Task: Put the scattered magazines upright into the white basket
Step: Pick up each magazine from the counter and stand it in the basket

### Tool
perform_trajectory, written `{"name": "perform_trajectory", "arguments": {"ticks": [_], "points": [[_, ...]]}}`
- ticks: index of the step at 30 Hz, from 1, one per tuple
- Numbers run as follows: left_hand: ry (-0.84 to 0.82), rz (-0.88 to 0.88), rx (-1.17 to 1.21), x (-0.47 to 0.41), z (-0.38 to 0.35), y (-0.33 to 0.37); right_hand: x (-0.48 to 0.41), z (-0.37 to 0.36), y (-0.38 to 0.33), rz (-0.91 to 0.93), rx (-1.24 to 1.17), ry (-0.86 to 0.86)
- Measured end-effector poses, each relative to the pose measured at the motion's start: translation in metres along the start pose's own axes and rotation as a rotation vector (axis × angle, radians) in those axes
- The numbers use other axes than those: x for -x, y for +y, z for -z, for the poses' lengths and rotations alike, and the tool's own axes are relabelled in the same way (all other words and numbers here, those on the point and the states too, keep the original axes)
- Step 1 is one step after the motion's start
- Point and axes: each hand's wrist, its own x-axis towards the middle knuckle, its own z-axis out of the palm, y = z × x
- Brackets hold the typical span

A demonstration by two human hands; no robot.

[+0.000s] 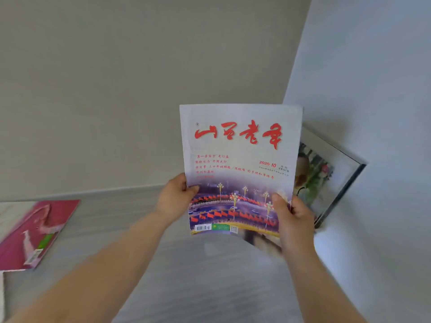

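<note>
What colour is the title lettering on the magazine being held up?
Red, on the held magazine's pale cover; seen in the head view.

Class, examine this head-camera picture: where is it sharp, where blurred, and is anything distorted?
Head view: the held magazine has a sharp title, its lower right corner smeared by the right hand; the pink magazine is blurred; wide-angle bending curves the wall corner; the left hand is evenly lit.

Soft, even daylight; wide-angle bending at edges, motion blur throughout, no glare.
</note>
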Motion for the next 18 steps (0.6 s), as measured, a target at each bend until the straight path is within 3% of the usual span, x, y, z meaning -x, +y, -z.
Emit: {"name": "perform_trajectory", "arguments": {"ticks": [2, 6, 18], "points": [[-0.017, -0.045, -0.022, -0.017, -0.023, 0.014, -0.01, 0.017, -0.002, -0.087, -0.115, -0.006], [-0.012, -0.117, 0.052, -0.052, -0.061, 0.045, -0.034, 0.045, 0.003, 0.048, 0.001, 0.079], [-0.093, -0.034, 0.032, -0.101, -0.138, 0.056, -0.068, 0.061, 0.054, 0.035, 0.038, 0.18]]}}
